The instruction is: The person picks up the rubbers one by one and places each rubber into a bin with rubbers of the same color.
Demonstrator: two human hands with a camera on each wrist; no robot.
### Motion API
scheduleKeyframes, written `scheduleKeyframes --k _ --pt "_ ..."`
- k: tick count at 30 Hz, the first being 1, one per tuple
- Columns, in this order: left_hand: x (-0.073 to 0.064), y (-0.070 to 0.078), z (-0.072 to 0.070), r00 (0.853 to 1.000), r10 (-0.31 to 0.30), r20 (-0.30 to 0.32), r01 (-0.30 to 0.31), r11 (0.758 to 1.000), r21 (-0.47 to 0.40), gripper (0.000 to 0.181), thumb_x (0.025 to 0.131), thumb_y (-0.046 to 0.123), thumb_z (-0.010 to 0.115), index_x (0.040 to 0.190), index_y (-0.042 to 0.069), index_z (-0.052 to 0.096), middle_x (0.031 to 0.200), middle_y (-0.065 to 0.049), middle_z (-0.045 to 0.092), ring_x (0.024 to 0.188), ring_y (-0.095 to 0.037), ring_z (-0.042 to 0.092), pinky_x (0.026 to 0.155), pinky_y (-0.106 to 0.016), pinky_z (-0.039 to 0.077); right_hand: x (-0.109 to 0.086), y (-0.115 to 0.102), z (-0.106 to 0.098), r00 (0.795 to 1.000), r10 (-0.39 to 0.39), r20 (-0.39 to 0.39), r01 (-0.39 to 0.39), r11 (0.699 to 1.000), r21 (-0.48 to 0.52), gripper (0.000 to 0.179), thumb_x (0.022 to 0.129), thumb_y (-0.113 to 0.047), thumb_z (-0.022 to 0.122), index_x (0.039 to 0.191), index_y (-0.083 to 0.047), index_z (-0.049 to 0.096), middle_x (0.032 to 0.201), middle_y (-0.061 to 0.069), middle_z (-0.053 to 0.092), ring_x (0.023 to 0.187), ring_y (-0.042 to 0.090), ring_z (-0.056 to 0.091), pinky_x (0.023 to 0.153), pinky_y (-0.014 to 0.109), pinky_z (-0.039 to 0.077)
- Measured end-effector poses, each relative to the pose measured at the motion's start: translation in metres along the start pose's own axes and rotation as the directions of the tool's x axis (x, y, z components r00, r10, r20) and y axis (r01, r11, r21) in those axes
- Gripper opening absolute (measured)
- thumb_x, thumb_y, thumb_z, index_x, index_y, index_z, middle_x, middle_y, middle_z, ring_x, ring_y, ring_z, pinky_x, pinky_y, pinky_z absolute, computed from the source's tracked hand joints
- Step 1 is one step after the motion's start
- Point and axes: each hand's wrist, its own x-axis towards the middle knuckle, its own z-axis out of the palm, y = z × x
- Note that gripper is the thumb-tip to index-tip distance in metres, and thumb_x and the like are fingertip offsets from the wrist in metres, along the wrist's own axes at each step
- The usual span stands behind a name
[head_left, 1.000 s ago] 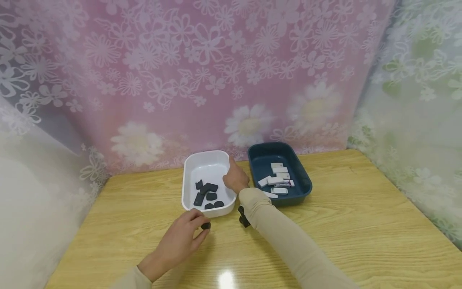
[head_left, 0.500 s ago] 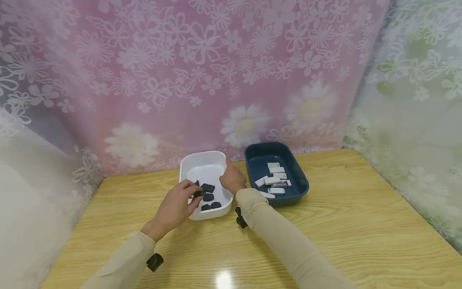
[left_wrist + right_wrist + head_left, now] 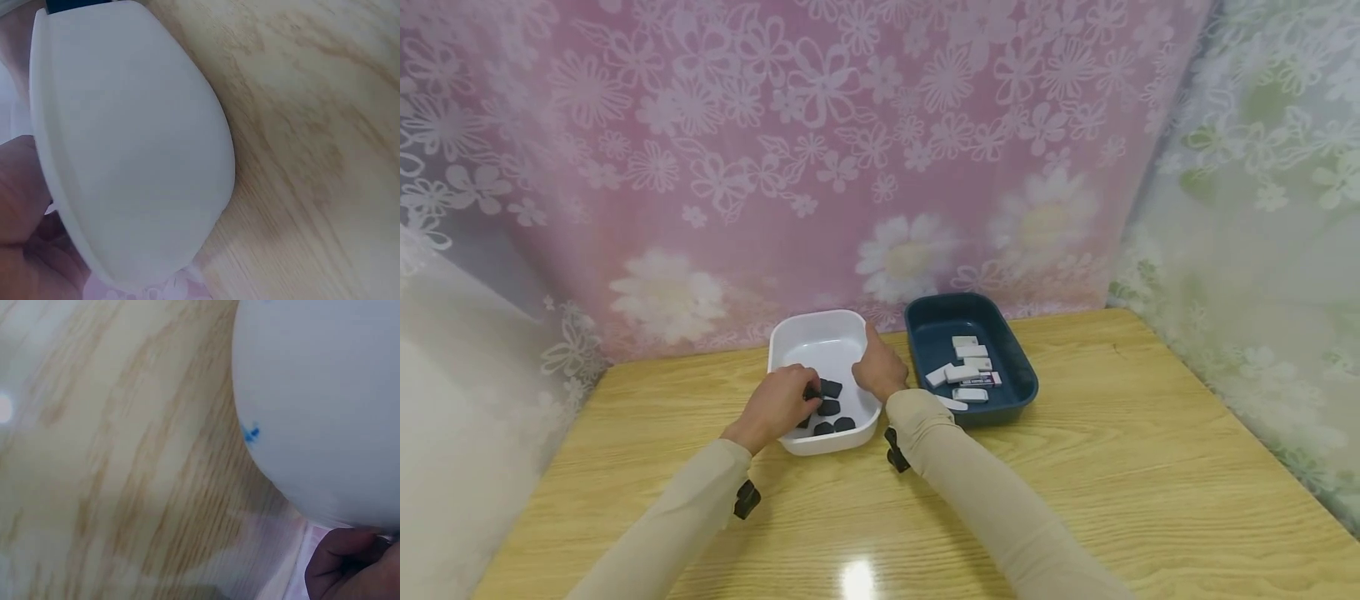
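Observation:
A white plastic tray (image 3: 831, 444) stands on the wooden table with several small black block-like pieces (image 3: 829, 407) inside. My left hand (image 3: 777, 406) reaches over its near left side and pinches a black piece (image 3: 811, 392) low among the others, partly hidden by the fingers. The right hand (image 3: 880, 368) grips the tray's right rim. In the left wrist view the tray's outer wall (image 3: 137, 137) hides most of the left hand (image 3: 25, 206). Curled fingers of the right hand (image 3: 356, 565) show against the tray wall (image 3: 325, 412) in the right wrist view.
A dark blue tray (image 3: 1018, 404) stands to the right of the white one, holding several white erasers (image 3: 962, 373). Behind both hangs a pink floral curtain (image 3: 820, 183). The wooden table (image 3: 1075, 492) extends to the front and right.
Carrying a black piece, my left hand has moved from in front of the white tray over its rim and down among the other pieces. My right hand stays on the rim.

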Motion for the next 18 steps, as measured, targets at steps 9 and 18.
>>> scheduleKeyframes --k 9,18 --pt "0.013 0.005 0.002 0.993 -0.065 0.098 0.065 0.998 0.003 0.013 0.077 0.010 0.078 0.075 0.009 0.065 0.073 0.003 0.060 0.067 -0.014 0.055 0.067 -0.033 0.048 0.000 -0.002 -0.002 1.000 0.007 0.003 -0.007 1.000 0.003 0.076 0.086 -0.015 0.065 0.151 -0.021 0.025 0.123 0.014 0.060 0.101 0.031 0.060 0.083 0.050 0.047" --pt "0.016 0.012 0.007 0.985 -0.082 0.150 0.085 0.996 -0.013 0.019 0.074 0.009 0.081 0.068 0.011 0.063 0.066 0.005 0.057 0.063 -0.014 0.053 0.064 -0.032 0.047 0.000 -0.001 -0.002 1.000 0.010 -0.001 -0.010 1.000 -0.014 0.076 0.086 -0.016 0.064 0.151 -0.022 0.026 0.120 0.014 0.061 0.097 0.030 0.061 0.079 0.049 0.048"
